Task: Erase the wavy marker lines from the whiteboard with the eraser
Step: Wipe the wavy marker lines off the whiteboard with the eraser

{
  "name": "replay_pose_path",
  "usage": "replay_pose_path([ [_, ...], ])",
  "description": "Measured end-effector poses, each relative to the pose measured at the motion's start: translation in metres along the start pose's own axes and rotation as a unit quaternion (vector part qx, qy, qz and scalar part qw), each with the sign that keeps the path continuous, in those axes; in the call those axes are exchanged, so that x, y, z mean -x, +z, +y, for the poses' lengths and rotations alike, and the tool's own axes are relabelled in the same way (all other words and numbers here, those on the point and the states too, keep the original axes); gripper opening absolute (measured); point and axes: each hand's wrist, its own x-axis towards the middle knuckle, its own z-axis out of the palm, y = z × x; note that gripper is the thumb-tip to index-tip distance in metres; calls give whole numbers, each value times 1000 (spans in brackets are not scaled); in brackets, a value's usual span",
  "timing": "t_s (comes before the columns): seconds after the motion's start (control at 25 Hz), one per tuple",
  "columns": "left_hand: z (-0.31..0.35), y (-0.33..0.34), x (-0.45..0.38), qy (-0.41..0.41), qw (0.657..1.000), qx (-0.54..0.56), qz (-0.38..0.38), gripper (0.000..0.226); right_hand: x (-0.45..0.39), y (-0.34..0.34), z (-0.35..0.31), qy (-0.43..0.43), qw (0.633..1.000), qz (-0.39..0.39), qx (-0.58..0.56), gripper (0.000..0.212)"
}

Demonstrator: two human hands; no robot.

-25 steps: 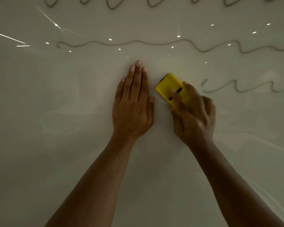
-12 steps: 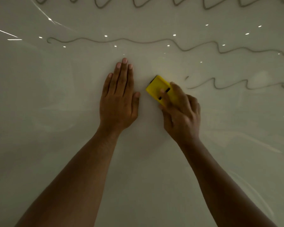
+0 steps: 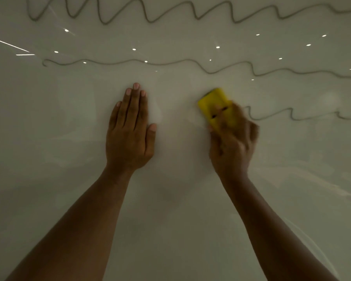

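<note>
My right hand (image 3: 232, 142) grips a yellow eraser (image 3: 215, 103) and presses it flat on the whiteboard (image 3: 170, 199); both are motion-blurred. Just right of the eraser begins the lowest wavy line (image 3: 292, 115), which runs off to the right edge. A longer wavy line (image 3: 170, 62) crosses the board above both hands, and a tall zigzag line (image 3: 150, 15) runs along the top. My left hand (image 3: 130, 134) lies flat on the board, fingers together, left of the eraser and apart from it.
Small bright spots and streaks of ceiling lights (image 3: 217, 47) reflect on the glossy board. Faint wipe smears (image 3: 59, 142) show at hand height, left of my left hand.
My right hand has slid the eraser to the right, away from my left hand, up to the start of the lowest line. The view has tilted up, showing more of the top zigzag.
</note>
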Motion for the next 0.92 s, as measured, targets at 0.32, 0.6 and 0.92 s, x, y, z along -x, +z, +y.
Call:
replay_pose_path([
  [0.32, 2, 0, 1, 13, 1000, 9, 0, 64, -2, -13, 20, 70, 997, 14, 23, 36],
  [0.6, 8, 2, -12, 77, 997, 19, -17, 64, -2, -26, 38, 149, 988, 45, 13, 42],
  [0.92, 43, 9, -24, 127, 989, 64, -36, 65, 4, -32, 54, 40, 998, 6, 57, 44],
])
